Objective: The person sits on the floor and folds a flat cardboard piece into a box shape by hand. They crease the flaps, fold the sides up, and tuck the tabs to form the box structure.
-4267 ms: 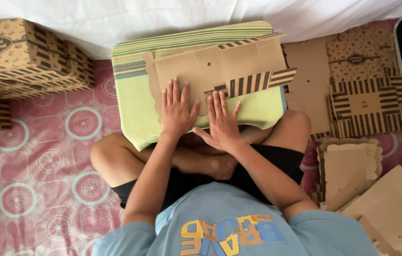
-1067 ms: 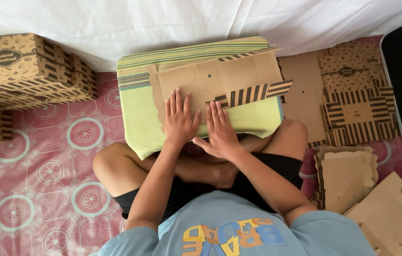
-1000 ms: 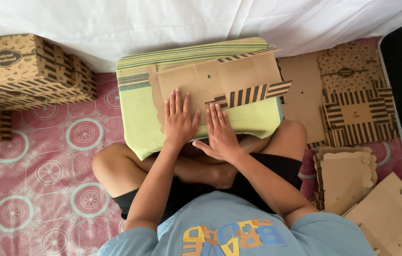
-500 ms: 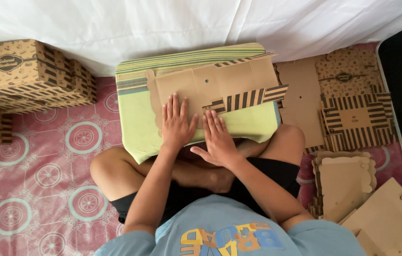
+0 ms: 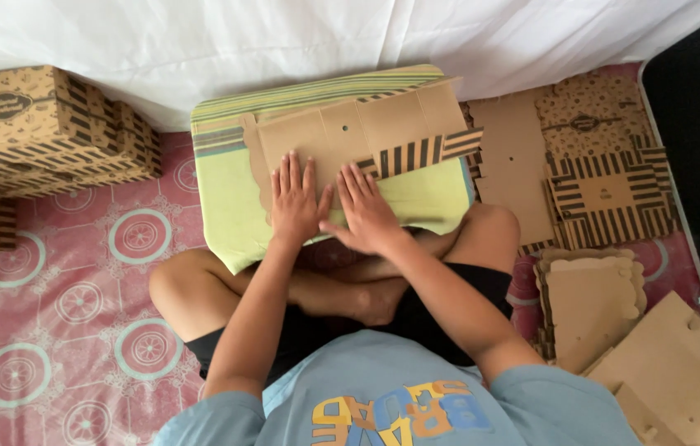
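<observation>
A flat brown cardboard box blank (image 5: 350,132) with striped flaps lies on a green striped cushion (image 5: 234,206) in front of my crossed legs. My left hand (image 5: 295,202) presses flat on the blank's near left part, fingers spread. Beside it, my right hand (image 5: 366,211) lies palm down on the blank's near edge, just below the black-and-tan striped flap (image 5: 416,153). Neither hand grips anything.
Folded patterned cardboard boxes (image 5: 36,128) are stacked at the far left. Flat printed blanks (image 5: 598,182) lie at the right, with plain brown scalloped blanks (image 5: 593,301) nearer me. A white sheet (image 5: 325,33) hangs behind. A pink patterned mat (image 5: 61,314) covers the floor.
Both hands stay pressed on the blank and have slid slightly toward me; the view has shifted a little.
</observation>
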